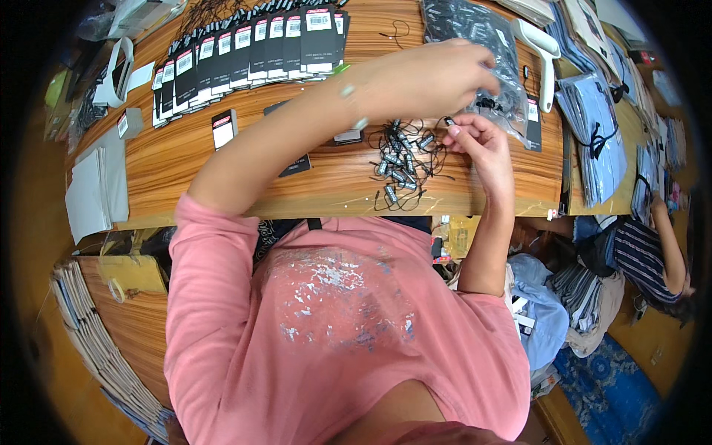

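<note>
My left arm reaches across the table, and my left hand [437, 73] hovers over a clear plastic bag [486, 33] packed with small black string tags. Its fingers are bent and apart, with nothing visible in them; their tips are partly hidden. Just below it, my right hand [480, 142] pinches a small black string seal [449, 122] between thumb and fingertips. Beside that hand lies a loose heap of black-corded string seals [400, 159] with pale lettering. Black hang tags [295, 165] lie partly covered beneath my left forearm.
A fanned row of black-and-white hang tags [245, 55] with cords spans the far left. A white handheld scanner [545, 55] rests right of the bag. Folded blue shirts [593, 141] are stacked at right, white paper [96, 185] at left. Another person's arm [667, 248] shows far right.
</note>
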A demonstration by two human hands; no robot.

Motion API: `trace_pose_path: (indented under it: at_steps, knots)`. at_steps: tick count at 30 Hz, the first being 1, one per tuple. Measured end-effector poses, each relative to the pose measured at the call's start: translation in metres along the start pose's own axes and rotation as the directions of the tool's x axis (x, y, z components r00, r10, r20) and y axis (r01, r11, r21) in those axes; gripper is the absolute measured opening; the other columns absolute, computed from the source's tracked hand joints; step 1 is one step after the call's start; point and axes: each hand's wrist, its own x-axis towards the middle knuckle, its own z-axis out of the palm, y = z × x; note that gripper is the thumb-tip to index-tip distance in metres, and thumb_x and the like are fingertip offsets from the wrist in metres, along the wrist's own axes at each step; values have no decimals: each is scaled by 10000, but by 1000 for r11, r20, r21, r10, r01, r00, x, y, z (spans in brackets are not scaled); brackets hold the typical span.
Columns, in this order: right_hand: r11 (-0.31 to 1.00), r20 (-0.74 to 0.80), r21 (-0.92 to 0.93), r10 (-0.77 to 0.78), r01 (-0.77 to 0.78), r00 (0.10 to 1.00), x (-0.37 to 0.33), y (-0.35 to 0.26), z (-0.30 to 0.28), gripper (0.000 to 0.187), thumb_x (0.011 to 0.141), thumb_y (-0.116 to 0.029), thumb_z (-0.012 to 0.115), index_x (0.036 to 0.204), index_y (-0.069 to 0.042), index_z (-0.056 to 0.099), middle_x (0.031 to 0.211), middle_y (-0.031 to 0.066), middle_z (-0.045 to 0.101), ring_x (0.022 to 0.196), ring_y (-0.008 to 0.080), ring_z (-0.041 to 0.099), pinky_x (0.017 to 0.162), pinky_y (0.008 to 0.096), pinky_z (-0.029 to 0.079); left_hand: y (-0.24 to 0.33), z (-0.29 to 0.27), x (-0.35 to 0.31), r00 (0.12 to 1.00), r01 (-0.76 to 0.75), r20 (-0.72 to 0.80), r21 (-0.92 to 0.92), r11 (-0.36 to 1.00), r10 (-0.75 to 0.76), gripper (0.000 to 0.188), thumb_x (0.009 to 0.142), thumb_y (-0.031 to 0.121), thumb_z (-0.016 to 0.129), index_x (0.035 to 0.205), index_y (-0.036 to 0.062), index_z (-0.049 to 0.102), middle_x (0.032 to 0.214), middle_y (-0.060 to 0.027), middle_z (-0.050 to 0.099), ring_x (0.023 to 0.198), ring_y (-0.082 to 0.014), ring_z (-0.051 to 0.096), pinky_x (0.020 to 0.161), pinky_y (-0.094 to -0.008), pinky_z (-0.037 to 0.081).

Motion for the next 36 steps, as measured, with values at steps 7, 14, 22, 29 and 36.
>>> trace_pose_path:
  at_steps: [7, 14, 22, 29, 36]
  knots:
    - [998, -37, -58, 5, -7, 999, 7, -1, -11, 155, 845, -53, 563, 982, 12, 594, 711, 6, 590, 662, 56, 529, 613, 183, 405, 86, 39, -118, 888, 257, 341, 189, 948, -309, 642, 763, 287, 637, 1326, 135, 369, 1412, -156, 241, 1290, -378, 231, 1014, -513, 272]
    - [993, -182, -99, -75, 57, 980, -9, -29, -7, 163, 832, -47, 580, 980, 20, 593, 665, -11, 544, 593, 55, 473, 552, 188, 359, 71, 82, -127, 932, 277, 208, 117, 954, -296, 777, 712, 446, 642, 1365, 172, 321, 1457, -143, 162, 1337, -362, 124, 1034, -552, 199]
    - [940, -89, -279, -230, 198, 969, -48, -72, 46, 143, 752, 17, 604, 894, 26, 614, 704, -12, 556, 569, 29, 419, 517, 185, 328, 72, 33, -115, 847, 245, -347, -416, 876, -402, 601, 723, 318, 685, 1225, 75, 463, 1312, -156, 365, 1188, -339, 376, 967, -436, 335]
    - [959, 119, -239, -127, 153, 985, -35, -72, 94, 110, 746, 33, 582, 851, 35, 614, 619, -24, 521, 547, 26, 400, 510, 184, 320, 76, -24, -165, 761, 528, 18, -599, 602, -649, 200, 847, 141, 568, 920, -42, 599, 939, -96, 597, 877, -202, 568, 775, -290, 436]
    - [912, 197, -379, -89, 160, 976, -33, -15, 125, 112, 750, 5, 609, 860, 16, 626, 744, 32, 504, 537, 74, 402, 501, 214, 331, 57, -50, -221, 568, 721, 78, -528, 450, -819, 177, 887, 108, 499, 802, -39, 549, 761, -61, 536, 719, -119, 513, 670, -234, 418]
